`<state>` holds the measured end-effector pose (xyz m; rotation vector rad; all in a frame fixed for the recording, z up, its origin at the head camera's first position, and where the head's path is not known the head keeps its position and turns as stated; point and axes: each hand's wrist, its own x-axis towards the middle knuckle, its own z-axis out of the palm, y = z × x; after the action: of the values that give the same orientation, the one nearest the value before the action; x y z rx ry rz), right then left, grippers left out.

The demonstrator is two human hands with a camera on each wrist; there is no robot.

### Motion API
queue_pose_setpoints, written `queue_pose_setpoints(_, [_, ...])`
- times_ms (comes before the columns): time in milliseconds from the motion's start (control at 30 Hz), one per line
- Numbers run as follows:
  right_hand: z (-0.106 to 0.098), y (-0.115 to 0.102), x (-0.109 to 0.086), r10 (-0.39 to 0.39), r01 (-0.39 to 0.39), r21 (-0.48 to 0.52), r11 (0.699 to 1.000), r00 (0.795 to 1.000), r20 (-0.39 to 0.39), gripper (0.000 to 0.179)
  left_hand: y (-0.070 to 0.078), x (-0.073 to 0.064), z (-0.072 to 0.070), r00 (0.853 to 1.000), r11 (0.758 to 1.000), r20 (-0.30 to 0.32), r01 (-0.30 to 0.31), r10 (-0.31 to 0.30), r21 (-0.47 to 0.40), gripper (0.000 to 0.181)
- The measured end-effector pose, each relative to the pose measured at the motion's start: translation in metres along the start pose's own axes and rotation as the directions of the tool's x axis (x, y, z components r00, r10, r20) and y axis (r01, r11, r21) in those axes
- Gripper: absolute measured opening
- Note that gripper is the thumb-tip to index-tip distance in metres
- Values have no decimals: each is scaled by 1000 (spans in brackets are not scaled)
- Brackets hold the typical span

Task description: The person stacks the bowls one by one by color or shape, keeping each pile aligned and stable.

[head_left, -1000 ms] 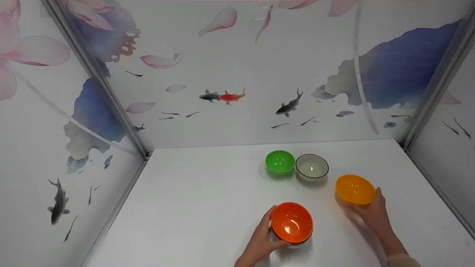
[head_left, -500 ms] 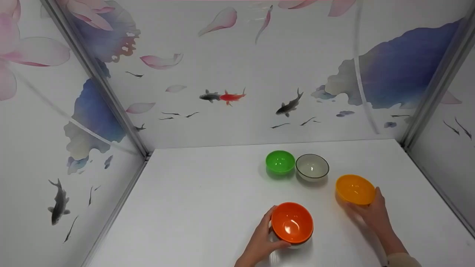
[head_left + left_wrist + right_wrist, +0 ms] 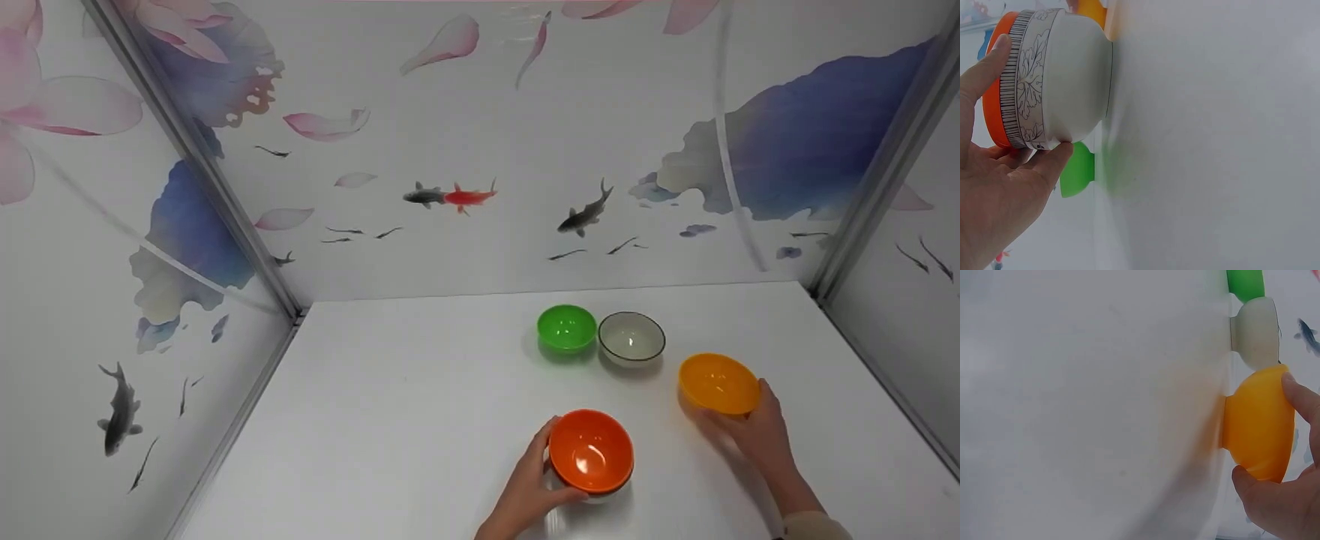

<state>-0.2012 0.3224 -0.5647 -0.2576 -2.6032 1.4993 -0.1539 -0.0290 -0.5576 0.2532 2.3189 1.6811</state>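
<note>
In the head view, my left hand (image 3: pixel 529 484) grips an orange bowl (image 3: pixel 591 450) from its left side. The left wrist view shows this orange bowl nested in a white bowl (image 3: pixel 1072 79) with a black leaf and stripe pattern. My thumb lies at the orange rim, and fingers touch the white bowl's side. Over on the right, my right hand (image 3: pixel 759 439) holds a yellow bowl (image 3: pixel 718 384) by its near right side. In the right wrist view, thumb and finger span this yellow bowl, whose foot is at the table surface. The bowl's inside is hidden there.
Toward the back of the white table (image 3: pixel 390 405) stand a green bowl (image 3: pixel 566 328) and a pale grey bowl (image 3: pixel 631 339) with a dark rim, side by side. Printed white walls (image 3: pixel 450 255) with fish and petals enclose the back and sides, with metal posts (image 3: pixel 195 157) at the corners.
</note>
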Motion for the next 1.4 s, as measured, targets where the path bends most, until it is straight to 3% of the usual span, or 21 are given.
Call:
queue_pose_setpoints(300, [-1,1,2,-10,10,-1,1000,1000,-7,94,2,-1,0,1000,1000,-6,13,-13,2,105])
queue_pose_setpoints(567, [-2,3,1,-29,29,-19,999,999,-16,90,2,0,-1,1000,1000,5,-24,24,3,105])
queue_pose_setpoints(933, [-2,4,-1,32,-31,-39,999,999,29,101,2,0,0,1000,1000,-5,-6,6,8,104])
queue_pose_setpoints(1400, [-6,0,-7,33,-31,-52,998,999,31,99,1,-1,0,1000,1000,0,2,-2,-8,102])
